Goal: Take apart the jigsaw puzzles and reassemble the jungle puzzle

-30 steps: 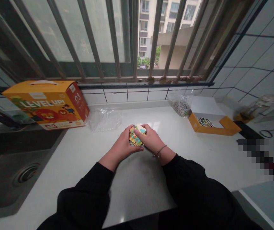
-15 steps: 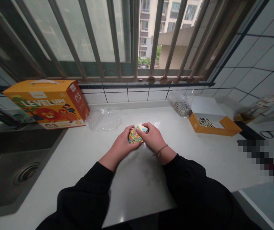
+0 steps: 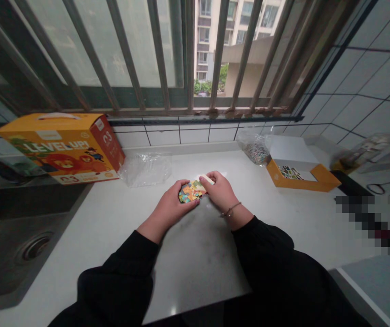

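Above the counter, my left hand [image 3: 172,205] is curled round a stack of colourful puzzle pieces [image 3: 188,192], printed in orange, yellow and teal. My right hand [image 3: 221,192], with a thin bracelet at the wrist, pinches a pale-edged puzzle piece [image 3: 206,182] between thumb and fingers at the stack's right side. The two hands are close together, and the pieces bridge them. Some fingers and the undersides of the pieces are hidden.
An orange "LEVEL UP!" box [image 3: 62,152] stands at left beside the sink [image 3: 0,254]. Near the wall lie a clear plastic wrapper [image 3: 145,169] and a bag of small pieces [image 3: 256,150]. An open yellow box [image 3: 300,182] holds more pieces at right.
My right thumb and fingers have drawn the pale-edged piece slightly right, so more of the picture on the stack shows. The view has shifted slightly.
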Demonstrator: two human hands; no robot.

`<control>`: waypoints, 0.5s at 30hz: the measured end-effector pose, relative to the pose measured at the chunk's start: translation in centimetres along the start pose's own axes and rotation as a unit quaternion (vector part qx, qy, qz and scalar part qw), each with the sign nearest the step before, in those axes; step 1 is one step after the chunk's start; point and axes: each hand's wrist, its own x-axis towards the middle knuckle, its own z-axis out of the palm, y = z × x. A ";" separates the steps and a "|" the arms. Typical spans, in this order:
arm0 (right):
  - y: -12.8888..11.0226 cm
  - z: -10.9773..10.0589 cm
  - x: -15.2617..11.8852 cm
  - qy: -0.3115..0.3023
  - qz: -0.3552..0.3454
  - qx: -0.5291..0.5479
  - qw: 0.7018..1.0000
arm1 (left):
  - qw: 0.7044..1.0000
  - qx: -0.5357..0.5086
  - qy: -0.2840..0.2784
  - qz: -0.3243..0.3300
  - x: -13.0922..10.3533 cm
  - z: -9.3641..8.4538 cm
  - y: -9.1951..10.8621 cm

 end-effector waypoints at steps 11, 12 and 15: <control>2.4 -6.9 2.5 0.152 0.018 -0.284 0.947 | 1.000 -0.019 0.007 0.006 -0.1 0.0 -0.3; 2.0 -6.5 2.2 0.148 -0.021 -0.276 0.950 | 1.000 -0.019 0.009 0.005 -0.1 0.0 -0.3; 0.1 -3.9 0.5 0.035 -0.126 -0.174 0.976 | 1.000 -0.013 0.016 0.007 -0.2 0.2 -0.2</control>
